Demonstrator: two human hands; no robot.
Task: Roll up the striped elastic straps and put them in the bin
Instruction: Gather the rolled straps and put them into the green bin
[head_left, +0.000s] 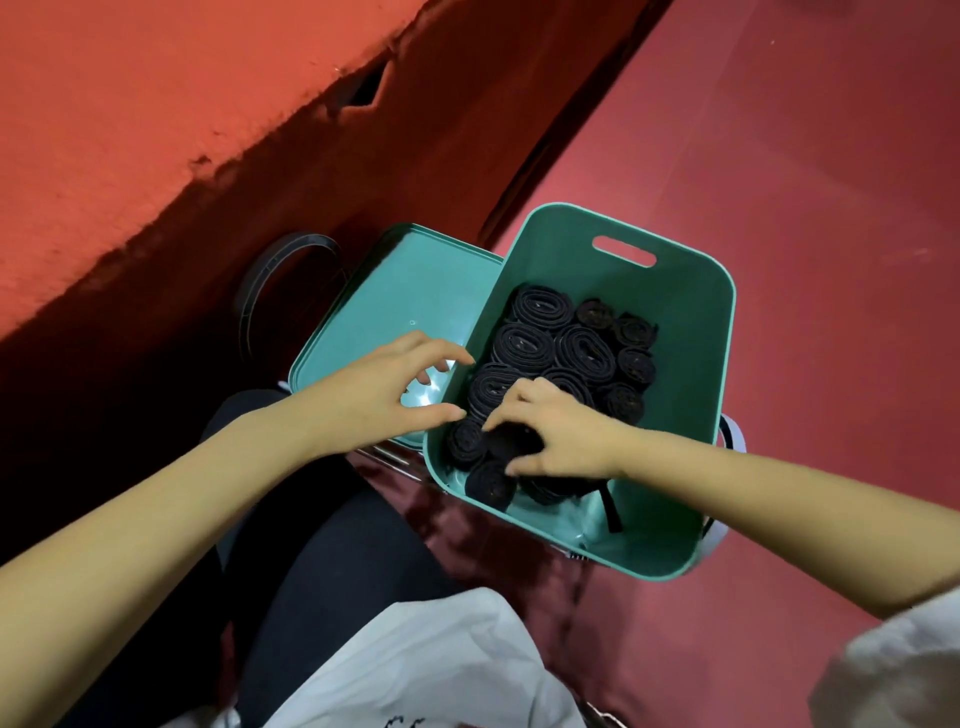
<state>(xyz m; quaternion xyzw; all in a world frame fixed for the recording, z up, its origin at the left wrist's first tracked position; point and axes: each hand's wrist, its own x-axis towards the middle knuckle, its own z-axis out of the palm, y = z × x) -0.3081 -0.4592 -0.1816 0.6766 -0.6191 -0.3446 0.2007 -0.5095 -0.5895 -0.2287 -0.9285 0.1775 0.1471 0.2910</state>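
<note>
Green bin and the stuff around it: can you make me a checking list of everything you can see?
Surface: red floor around the bin.
Job's things: teal bin holds many rolled straps packed side by side; a loose strap end lies by its near wall.
Clutter: teal lid beside the bin; black ring behind the lid; white cloth near the person.
Hands: right hand grips a dark roll inside the bin; left hand hovers by the rim, fingers curved, holding nothing.
Cables: nothing seen.
Surroundings: orange-red wall with a chipped edge.
</note>
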